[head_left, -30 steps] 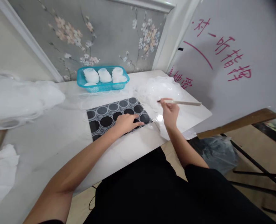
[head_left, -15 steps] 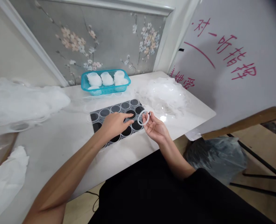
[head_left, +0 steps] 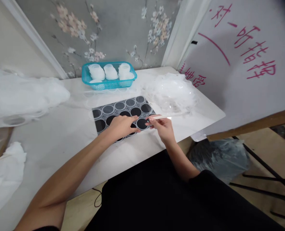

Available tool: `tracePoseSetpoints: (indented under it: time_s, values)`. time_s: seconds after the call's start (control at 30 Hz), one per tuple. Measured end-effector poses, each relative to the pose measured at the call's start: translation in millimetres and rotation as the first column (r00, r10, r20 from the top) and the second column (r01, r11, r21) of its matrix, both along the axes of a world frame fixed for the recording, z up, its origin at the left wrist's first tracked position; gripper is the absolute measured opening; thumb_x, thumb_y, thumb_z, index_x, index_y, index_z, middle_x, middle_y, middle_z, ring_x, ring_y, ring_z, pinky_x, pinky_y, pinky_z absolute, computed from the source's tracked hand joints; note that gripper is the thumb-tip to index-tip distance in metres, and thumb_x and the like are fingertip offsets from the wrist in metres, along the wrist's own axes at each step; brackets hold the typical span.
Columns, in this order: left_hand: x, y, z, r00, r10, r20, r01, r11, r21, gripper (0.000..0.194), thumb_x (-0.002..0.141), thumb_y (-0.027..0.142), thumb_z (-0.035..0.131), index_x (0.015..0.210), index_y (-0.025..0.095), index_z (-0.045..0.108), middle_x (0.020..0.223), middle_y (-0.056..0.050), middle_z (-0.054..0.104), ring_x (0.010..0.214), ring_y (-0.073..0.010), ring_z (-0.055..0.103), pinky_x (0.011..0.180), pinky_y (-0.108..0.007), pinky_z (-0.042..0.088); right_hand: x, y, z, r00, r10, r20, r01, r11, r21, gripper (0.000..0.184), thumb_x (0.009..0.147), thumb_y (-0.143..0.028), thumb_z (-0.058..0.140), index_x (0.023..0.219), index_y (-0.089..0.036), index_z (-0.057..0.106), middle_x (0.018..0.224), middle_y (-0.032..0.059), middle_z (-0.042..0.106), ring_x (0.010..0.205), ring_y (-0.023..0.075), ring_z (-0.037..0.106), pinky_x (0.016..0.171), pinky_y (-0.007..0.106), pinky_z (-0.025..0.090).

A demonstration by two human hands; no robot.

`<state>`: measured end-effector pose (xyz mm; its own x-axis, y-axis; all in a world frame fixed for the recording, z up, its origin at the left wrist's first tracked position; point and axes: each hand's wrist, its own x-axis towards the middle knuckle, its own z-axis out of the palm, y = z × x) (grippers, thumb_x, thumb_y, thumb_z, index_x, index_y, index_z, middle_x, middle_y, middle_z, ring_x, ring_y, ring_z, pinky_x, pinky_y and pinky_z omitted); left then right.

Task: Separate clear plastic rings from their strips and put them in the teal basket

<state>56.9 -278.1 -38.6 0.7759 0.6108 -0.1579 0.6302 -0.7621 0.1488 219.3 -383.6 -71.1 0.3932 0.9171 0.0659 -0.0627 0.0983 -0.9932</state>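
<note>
A dark sheet (head_left: 108, 109) printed with rows of black and grey circles in pale rings lies on the white table. My left hand (head_left: 123, 125) rests on its near part, palm down, thumb and forefinger apart, hiding some circles. Over the sheet's right edge is my right hand (head_left: 163, 127), its fingers pinched on a thin white strip-like thing (head_left: 162, 117) that points right. I cannot tell whether this is a ring seen edge-on or a slim stick.
Behind the sheet stands a blue basket (head_left: 108, 85) with stacks of white translucent discs. A heap of clear film scraps (head_left: 173, 91) lies at the right, and a larger white film pile (head_left: 29, 96) at the left. A whiteboard (head_left: 241, 89) leans beside the table.
The white ring that showed face-on in my right hand no longer shows as a ring; a thin white strip sticks out there. That hand has turned palm down. My left hand stays on the sheet.
</note>
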Motion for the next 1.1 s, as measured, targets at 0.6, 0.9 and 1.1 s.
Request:
tracePoseSetpoints:
  time_s: [0.6, 0.9, 1.1]
  values:
    - [5, 0, -14.5, 0.998, -0.025, -0.050, 0.024, 1.000, -0.012, 0.071, 0.080, 0.064, 0.054, 0.139, 0.027, 0.043, 0.125, -0.009, 0.062, 0.102, -0.0322, 0.062, 0.079, -0.037, 0.047, -10, 3, -23.8, 0.778, 0.039, 0.628, 0.124, 0.969, -0.214, 0.024, 0.083, -0.036, 0.059, 0.086, -0.017, 0.074, 0.059, 0.0017, 0.065, 0.052, 0.0141, 0.053, 0.053, 0.026, 0.039]
    - [7, -3, -13.5, 0.997, 0.001, -0.081, -0.005, 0.999, -0.050, 0.069, 0.083, 0.063, 0.048, 0.141, 0.027, 0.039, 0.127, -0.012, 0.060, 0.102, -0.0323, 0.062, 0.078, -0.037, 0.047, -29, -11, -33.4, 0.307, 0.049, 0.950, 0.091, 0.993, -0.081, 0.029, 0.094, -0.026, 0.041, 0.101, -0.023, 0.069, 0.097, 0.0031, 0.074, 0.078, 0.0190, 0.068, 0.064, 0.027, 0.044]
    - [12, -6, -10.2, 0.992, 0.045, -0.117, -0.054, 0.996, -0.074, 0.080, 0.079, 0.065, 0.053, 0.146, 0.025, 0.030, 0.115, -0.013, 0.066, 0.099, -0.0318, 0.063, 0.071, -0.033, 0.045, 2, 14, -19.2, 0.208, 0.052, 0.977, 0.115, 0.990, -0.077, 0.028, 0.090, -0.019, 0.043, 0.102, -0.023, 0.068, 0.084, 0.0037, 0.072, 0.072, 0.0183, 0.065, 0.061, 0.025, 0.041]
